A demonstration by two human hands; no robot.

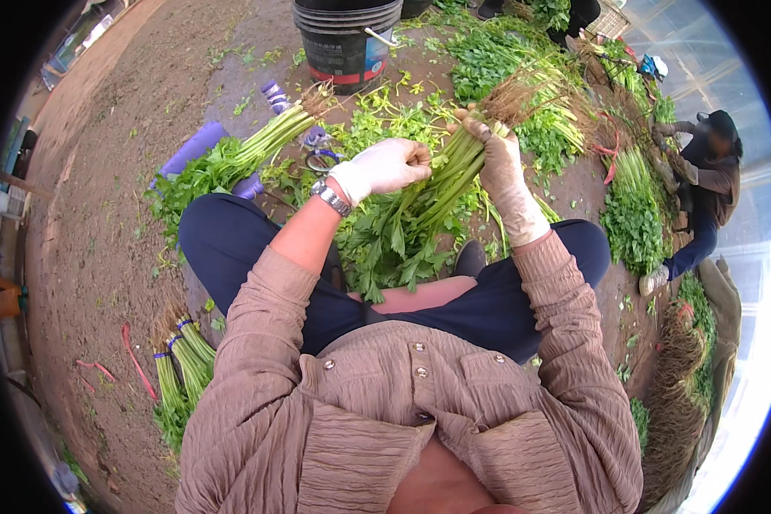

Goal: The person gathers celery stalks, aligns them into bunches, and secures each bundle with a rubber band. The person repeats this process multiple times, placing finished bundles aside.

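Note:
My right hand [505, 168], in a soiled pale glove, grips a bunch of celery [453, 170] just below its brown roots [520, 96]. The bunch slants down, its leaves hanging between my knees. My left hand [389, 167], in a whiter glove, is beside the stalks with its fingers curled in. Nothing can be made out between those fingers, and whether they touch a stalk is unclear. Left of that hand, another celery bunch [273, 138] lies across purple foam rollers [196, 148]. A roll of purple tape [321, 159] is close to my left wrist.
A black bucket [347, 48] stands ahead amid trimmed leaves [385, 125]. A celery pile [507, 58] lies at far right. Banded bunches [183, 360] are at my left, more rooted celery [671, 379] at my right. Another person [707, 167] sits by the plastic sheeting [752, 212].

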